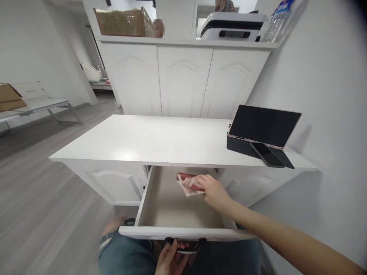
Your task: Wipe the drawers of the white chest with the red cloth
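A white drawer [149, 191] of a low white desk [149, 141] stands pulled out toward me. My right hand [213, 191] reaches into it from the right and grips a pink and red cloth [187, 183] near the drawer's back right part. Below the drawer front, my left hand [170, 261] has its fingers curled around the dark drawer handle [186, 244]. Apart from the cloth, the drawer's inside looks bare.
A tablet [263, 124] stands propped on its dark cover at the desk's right end, with a phone [266, 154] lying before it. Behind the desk is a white cabinet [183, 76] bearing a cardboard box [123, 23] and a printer [233, 26]. A wall runs along the right.
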The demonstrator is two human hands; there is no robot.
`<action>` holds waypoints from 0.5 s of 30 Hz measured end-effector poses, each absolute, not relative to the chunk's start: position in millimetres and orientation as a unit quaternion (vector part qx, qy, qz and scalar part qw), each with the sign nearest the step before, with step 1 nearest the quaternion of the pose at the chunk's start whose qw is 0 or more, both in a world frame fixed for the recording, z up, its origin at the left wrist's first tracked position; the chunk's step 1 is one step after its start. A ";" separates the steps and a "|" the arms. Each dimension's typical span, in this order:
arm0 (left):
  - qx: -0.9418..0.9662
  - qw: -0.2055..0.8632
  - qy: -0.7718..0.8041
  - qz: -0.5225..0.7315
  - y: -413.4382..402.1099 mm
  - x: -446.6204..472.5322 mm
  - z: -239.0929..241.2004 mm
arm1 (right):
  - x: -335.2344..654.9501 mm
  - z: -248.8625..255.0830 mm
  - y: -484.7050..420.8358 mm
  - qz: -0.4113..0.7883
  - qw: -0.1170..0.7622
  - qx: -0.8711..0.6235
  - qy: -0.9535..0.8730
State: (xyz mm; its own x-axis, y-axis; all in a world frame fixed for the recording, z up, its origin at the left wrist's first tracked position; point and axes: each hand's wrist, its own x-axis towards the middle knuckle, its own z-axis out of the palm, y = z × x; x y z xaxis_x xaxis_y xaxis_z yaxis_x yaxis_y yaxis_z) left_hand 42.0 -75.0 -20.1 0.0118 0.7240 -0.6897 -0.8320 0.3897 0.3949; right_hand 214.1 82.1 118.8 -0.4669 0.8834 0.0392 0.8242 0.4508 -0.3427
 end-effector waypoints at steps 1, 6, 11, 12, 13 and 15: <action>-0.055 0.706 0.437 0.554 -76.1 42.1 -18.0 | 203.7 112.2 77.4 0.142 0.078 -0.463 -0.871; -0.057 0.710 0.421 0.562 -77.4 41.4 -7.7 | 171.5 80.1 67.8 0.264 -0.126 -0.257 -0.921; -0.066 0.712 0.410 0.567 -79.4 42.2 -3.8 | 168.3 72.0 93.1 0.298 -0.139 -0.199 -0.923; -0.068 0.711 0.411 0.566 -79.6 42.6 -3.4 | 167.6 70.8 97.6 0.299 -0.141 -0.185 -0.925; -0.070 0.711 0.412 0.566 -79.6 42.9 -3.1 | 166.6 68.4 100.9 0.294 -0.146 -0.171 -0.929; -0.074 0.711 0.414 0.564 -79.4 43.2 -2.8 | 163.3 58.6 104.8 0.259 -0.163 -0.149 -0.940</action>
